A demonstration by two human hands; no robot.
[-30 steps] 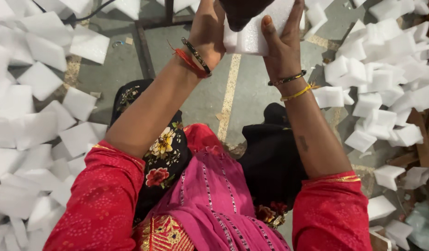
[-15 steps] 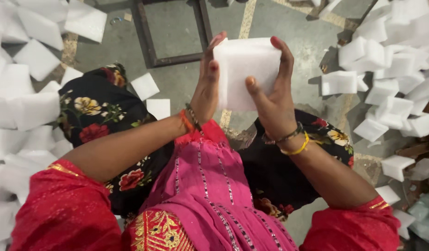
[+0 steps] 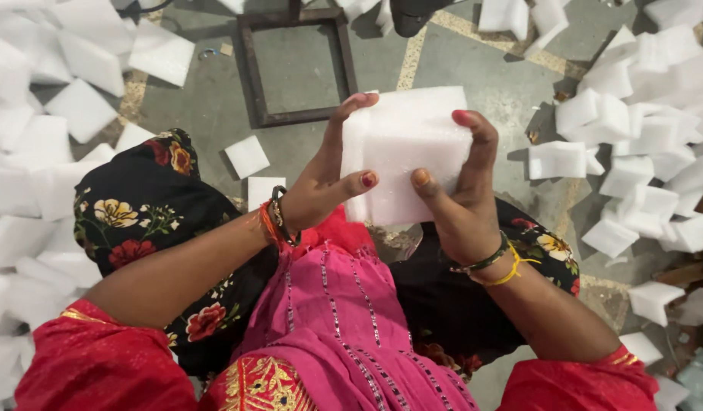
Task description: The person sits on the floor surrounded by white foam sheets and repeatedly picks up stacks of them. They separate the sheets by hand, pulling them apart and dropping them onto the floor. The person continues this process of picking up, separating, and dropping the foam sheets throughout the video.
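— White foam block [image 3: 407, 156]: where is it sitting at this moment?

— I am holding it up in front of me, above my lap and the pink garment [image 3: 344, 320], over the grey concrete floor [image 3: 473, 68]. My left hand [image 3: 328, 186] is clasping its left edge, thumb on the near face and fingertips curling over the top corner. My right hand [image 3: 462, 198] is closing on its right side, thumb on the front, fingers wrapping the far edge. Both hands are wrapped firmly around the block, with nothing else in them.

— How far along is the work looking?

— Judging from the floor, many pieces are already lying around: heaps of white foam pieces [image 3: 640, 122] are piling up on my right, more foam pieces [image 3: 39, 99] are spreading on my left, and two small squares [image 3: 248, 156] are lying just past my knee. This block is looking whole and uncut between my palms, so it is not yet dealt with. A dark metal frame [image 3: 298, 68] is lying beyond it, well apart from my hands.
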